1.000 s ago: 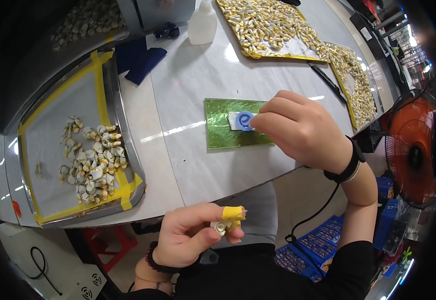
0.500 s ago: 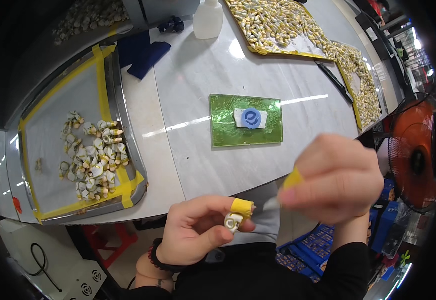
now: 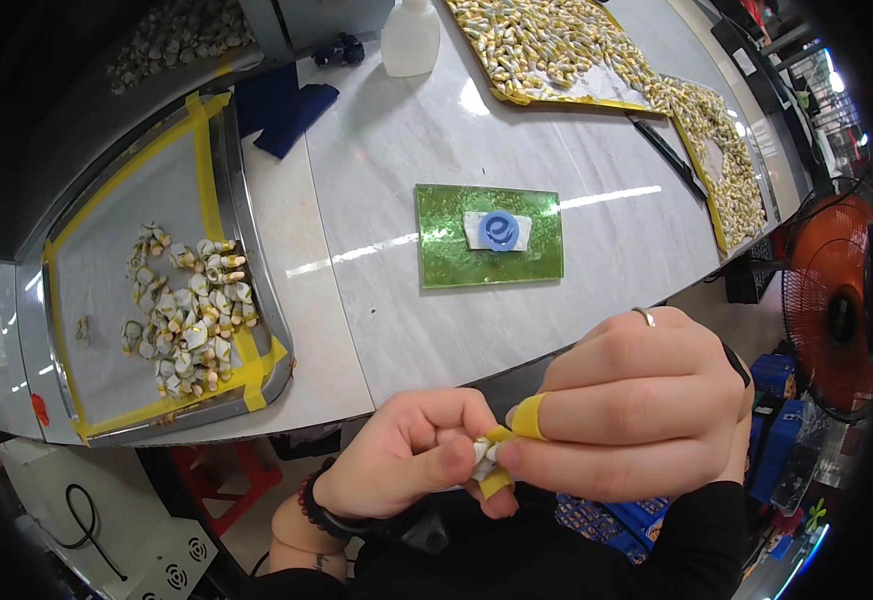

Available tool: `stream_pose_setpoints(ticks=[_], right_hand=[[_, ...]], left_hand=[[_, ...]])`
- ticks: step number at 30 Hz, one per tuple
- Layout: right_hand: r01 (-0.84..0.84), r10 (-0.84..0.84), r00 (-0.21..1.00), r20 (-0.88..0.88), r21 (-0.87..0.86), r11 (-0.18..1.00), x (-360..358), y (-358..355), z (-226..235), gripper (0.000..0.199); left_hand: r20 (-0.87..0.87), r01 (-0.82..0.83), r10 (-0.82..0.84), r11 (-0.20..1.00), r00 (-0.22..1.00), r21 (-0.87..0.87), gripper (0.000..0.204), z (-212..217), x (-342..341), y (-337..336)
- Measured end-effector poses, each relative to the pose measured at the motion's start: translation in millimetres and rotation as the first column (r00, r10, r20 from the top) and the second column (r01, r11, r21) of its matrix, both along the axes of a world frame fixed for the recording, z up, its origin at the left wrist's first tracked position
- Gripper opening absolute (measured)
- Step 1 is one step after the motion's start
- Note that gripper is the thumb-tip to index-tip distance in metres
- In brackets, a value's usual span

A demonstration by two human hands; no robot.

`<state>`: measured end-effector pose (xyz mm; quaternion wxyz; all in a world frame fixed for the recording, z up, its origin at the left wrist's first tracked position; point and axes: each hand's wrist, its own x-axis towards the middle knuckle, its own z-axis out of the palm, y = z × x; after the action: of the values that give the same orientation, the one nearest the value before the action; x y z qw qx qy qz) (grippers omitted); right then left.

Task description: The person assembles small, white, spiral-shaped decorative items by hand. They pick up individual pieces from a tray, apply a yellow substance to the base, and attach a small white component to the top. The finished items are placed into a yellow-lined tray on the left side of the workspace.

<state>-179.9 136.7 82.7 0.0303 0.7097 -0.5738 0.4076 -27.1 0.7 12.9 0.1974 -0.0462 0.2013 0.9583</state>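
Observation:
Above my lap, my left hand pinches a small white piece between thumb and fingers; yellow tape wraps its fingertips. My right hand, wearing a ring and yellow tape on one finger, is closed and meets the piece from the right. Whatever lies between its fingertips is hidden. Beyond the hands, a green glass plate rests on the table, bearing a white pad with a round blue silicone-like piece on it. Similar small white-and-yellow pieces lie heaped in a metal tray at left.
At the back stand a white plastic bottle and a tray full of small yellow-and-white pieces; another such tray is at right. A dark knife-like tool lies beside it. Blue cloth lies at back left. An orange fan stands right.
My right hand, earlier blurred and apart with a small whitish bit at its fingertips, has moved left and down to meet the piece in my left hand. The view has shifted slightly.

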Motion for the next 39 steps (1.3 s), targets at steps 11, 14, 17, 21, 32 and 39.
stream_pose_setpoints(ticks=[11, 14, 17, 21, 32, 39], right_hand=[[-0.074, 0.078, 0.992, 0.098, -0.042, 0.996, -3, -5, -6, 0.012], [-0.045, 0.048, 0.992, 0.117, -0.027, 0.999, 0, -4, -8, 0.013], [-0.024, 0.025, 0.994, 0.104, -0.004, 1.0, 1, -1, -7, 0.015], [-0.02, 0.016, 0.998, 0.06, 0.075, 0.997, -1, 7, -1, 0.021], [-0.004, 0.007, 1.0, -0.023, 0.088, 0.996, 9, 15, 6, 0.018], [0.162, -0.148, 0.975, -0.164, 0.073, 0.984, 0, 22, 12, 0.018]], left_hand=[[-0.008, 0.083, -0.083, 0.982, 0.997, 0.171, 0.034, 1, -5, 3], [0.001, 0.069, -0.071, 0.982, 0.997, 0.175, 0.032, 0, -5, 2], [0.005, 0.059, -0.06, 0.989, 0.998, 0.138, 0.03, 3, -7, 0], [-0.053, -0.136, 0.131, 0.986, 0.99, -0.097, 0.026, 13, -6, 2], [-0.568, -0.623, 0.273, 0.464, 0.777, -0.629, 0.034, 11, -2, -1], [-0.524, -0.625, 0.343, 0.37, 0.78, -0.687, 0.031, 17, -8, 8]])
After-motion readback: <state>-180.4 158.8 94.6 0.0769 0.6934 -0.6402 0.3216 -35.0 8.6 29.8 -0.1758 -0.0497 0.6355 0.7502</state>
